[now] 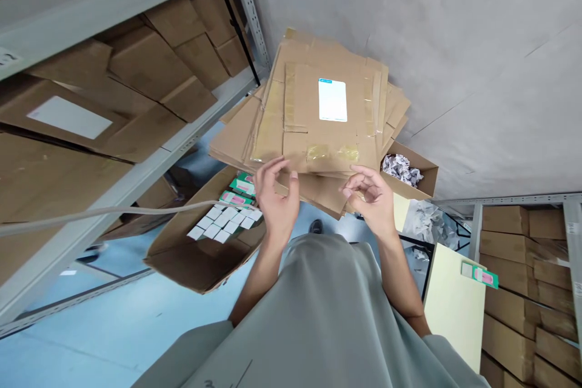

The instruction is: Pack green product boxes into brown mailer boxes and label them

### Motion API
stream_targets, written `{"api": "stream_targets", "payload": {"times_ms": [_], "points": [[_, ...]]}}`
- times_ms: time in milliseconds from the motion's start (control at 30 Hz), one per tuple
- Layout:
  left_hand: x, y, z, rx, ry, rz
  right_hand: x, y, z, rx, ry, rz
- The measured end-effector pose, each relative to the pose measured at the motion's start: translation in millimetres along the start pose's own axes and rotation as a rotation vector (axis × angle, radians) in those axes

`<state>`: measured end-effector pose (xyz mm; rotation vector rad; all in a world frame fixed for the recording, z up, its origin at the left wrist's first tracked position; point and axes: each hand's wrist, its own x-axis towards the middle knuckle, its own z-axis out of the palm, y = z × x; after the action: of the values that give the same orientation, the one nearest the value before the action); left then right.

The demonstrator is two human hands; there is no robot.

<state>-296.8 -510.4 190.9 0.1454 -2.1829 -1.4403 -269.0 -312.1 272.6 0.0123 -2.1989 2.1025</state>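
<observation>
flattened boxes (318, 127): matt brown cardboard, glossy tape | shelf (136, 176): grey painted metal

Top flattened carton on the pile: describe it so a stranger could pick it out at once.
Against the grey wall, beside the metal shelving, lies a fanned pile of flattened brown cartons, just beyond the left hand and right hand. The top carton lies uppermost on it. Alone in that pile, it shows a white label with a blue top edge, above yellowed tape.
</observation>
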Motion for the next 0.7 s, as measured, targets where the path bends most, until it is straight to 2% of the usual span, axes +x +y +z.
{"api": "stream_targets", "payload": {"times_ms": [167,433,700], "points": [[0,6,3.3,-0.010,-0.034,0.058,5,0,-1,-0.003,-0.009,0.029],[-1,-6,3.6,-0.024,-0.075,0.036,4,3,-1,-0.016,-0.008,0.007],[-5,-4,2.5,-0.045,-0.095,-0.007,-1,1,1,0.030,-0.029,0.033]]}}
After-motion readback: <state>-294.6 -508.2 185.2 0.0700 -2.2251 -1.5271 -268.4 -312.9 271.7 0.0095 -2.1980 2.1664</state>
